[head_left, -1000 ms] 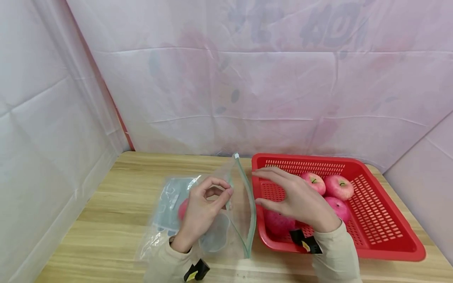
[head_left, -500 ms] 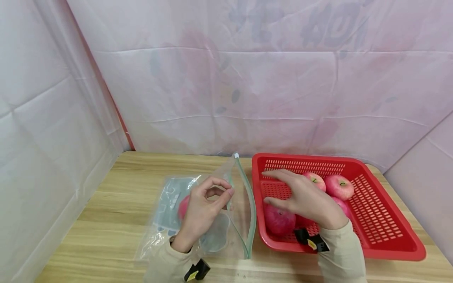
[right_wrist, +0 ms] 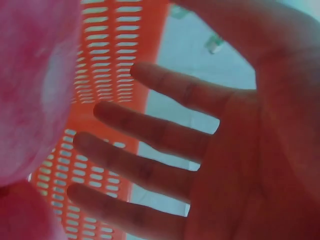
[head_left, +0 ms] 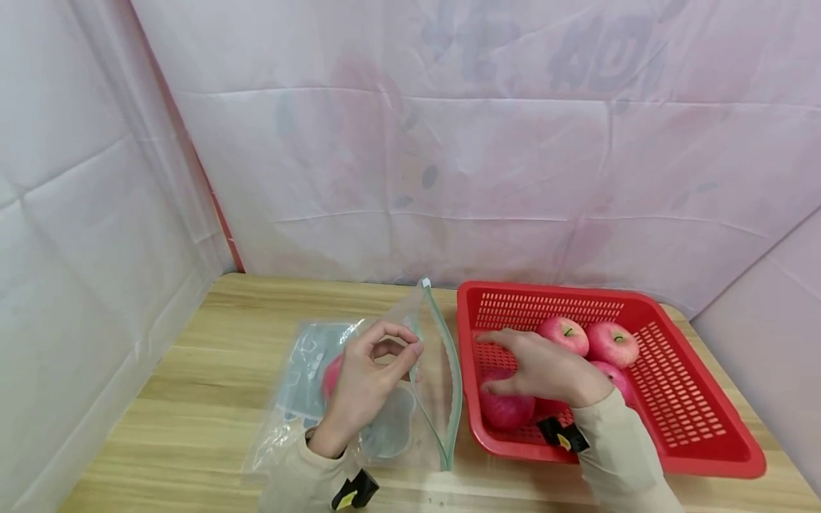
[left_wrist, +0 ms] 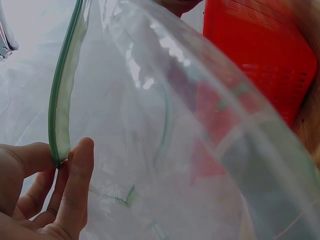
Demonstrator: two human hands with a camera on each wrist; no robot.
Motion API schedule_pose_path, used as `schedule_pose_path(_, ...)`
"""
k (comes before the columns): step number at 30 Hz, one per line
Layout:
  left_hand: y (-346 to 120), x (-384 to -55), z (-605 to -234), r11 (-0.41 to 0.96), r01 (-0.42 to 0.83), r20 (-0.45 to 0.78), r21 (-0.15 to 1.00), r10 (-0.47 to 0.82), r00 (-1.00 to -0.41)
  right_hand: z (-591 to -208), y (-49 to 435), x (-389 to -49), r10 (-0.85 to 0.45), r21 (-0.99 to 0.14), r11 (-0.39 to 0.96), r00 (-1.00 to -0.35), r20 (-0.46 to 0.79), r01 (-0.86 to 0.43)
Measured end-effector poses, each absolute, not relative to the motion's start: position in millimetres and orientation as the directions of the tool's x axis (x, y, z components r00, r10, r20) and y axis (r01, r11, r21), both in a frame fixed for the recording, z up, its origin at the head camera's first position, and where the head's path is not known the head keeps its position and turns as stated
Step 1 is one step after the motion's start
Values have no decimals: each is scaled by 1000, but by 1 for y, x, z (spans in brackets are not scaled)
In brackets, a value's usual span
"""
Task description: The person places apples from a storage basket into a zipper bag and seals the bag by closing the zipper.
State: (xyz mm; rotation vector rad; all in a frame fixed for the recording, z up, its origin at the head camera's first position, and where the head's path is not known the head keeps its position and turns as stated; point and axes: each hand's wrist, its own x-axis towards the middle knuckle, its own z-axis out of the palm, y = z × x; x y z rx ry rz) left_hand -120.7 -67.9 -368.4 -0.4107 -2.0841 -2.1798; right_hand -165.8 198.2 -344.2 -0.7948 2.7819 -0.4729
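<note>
My left hand [head_left: 368,377] pinches the green-edged rim of a clear zip bag [head_left: 442,356] between thumb and fingers, so its mouth gapes toward the basket. In the left wrist view the pinched green zip strip [left_wrist: 61,95] rises from the fingertips. A red apple [head_left: 331,376] lies inside the bag, partly behind the left hand. Over the red plastic basket [head_left: 712,406] hovers my right hand [head_left: 545,367], fingers spread and holding nothing. Just beneath it sits a dark red apple [head_left: 507,410]. The right wrist view shows the spread fingers beside a large pink apple [right_wrist: 35,85].
Further right in the basket lie a pink apple [head_left: 563,336], another apple [head_left: 612,343] and a partly hidden one [head_left: 616,381]. The basket stands on a wooden table [head_left: 212,370]. Pale fabric [head_left: 487,157] hangs behind and at both sides.
My right hand has moved away from the bag's mouth, right and down over the apples in the basket. The left hand keeps its pinch on the bag in the same spot.
</note>
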Motion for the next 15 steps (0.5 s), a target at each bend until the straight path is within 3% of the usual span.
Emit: schedule_pose_path(15,-69,-120,-367,-57,251,257,966,126,-958,-359,190,-169,-501,-301,855,-823,-268,-423)
